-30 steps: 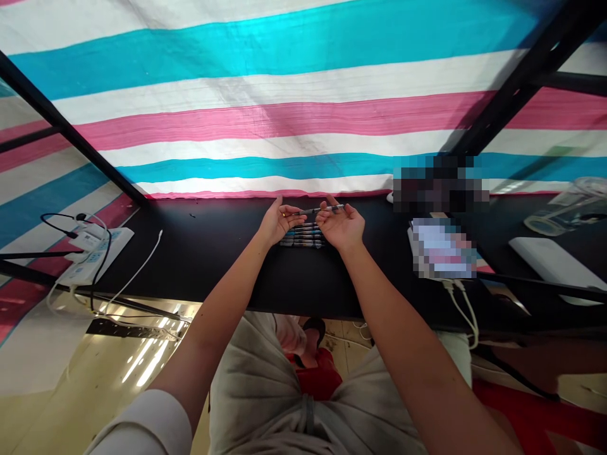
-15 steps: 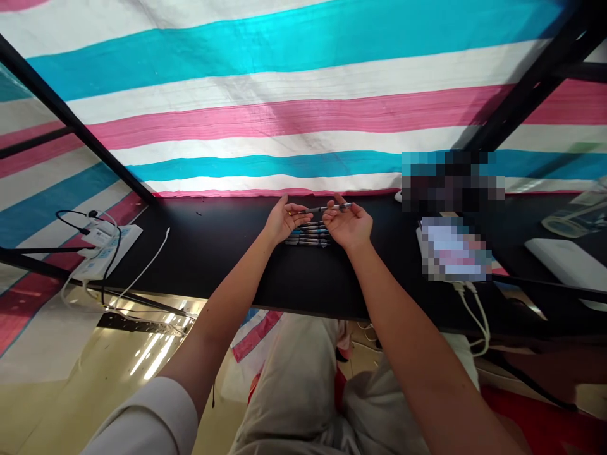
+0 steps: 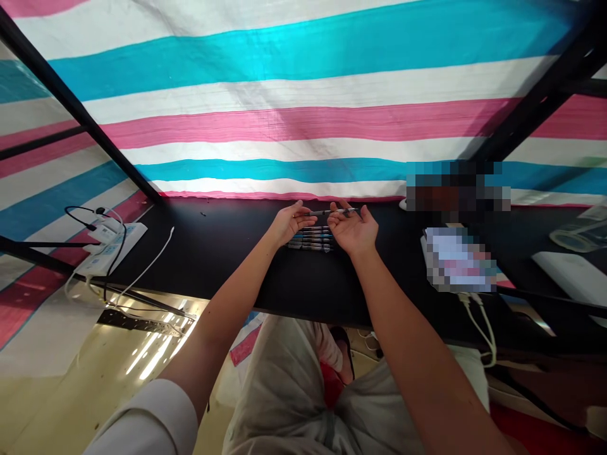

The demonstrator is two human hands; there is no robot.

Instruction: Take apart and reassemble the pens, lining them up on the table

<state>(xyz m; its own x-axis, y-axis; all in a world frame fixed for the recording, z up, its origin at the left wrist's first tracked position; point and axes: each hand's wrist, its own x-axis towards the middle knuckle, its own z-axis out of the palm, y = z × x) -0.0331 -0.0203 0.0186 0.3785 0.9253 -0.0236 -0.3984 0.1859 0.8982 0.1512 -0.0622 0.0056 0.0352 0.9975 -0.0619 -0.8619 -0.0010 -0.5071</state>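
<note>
A slim pen (image 3: pixel 327 213) lies level above the black table (image 3: pixel 227 253), spanning the space between my two hands. My left hand (image 3: pixel 290 224) pinches its left end between thumb and fingers. At its right end, my right hand (image 3: pixel 353 229) has its palm turned up, fingers beneath and behind the pen, thumb raised away from it. Just below the hands, several similar pens (image 3: pixel 310 239) lie side by side in a row on the table, some with blue parts.
At the left edge sits a white power strip (image 3: pixel 116 249) with plugs and cables. To the right lie a blurred phone-like object (image 3: pixel 458 259) with white cables, a white box (image 3: pixel 571 278) and a clear container (image 3: pixel 581 230). A striped sheet (image 3: pixel 294 126) hangs behind the table.
The view has shifted slightly. My right thumb has lifted off the pen and that hand has opened more, while my left hand keeps its hold.
</note>
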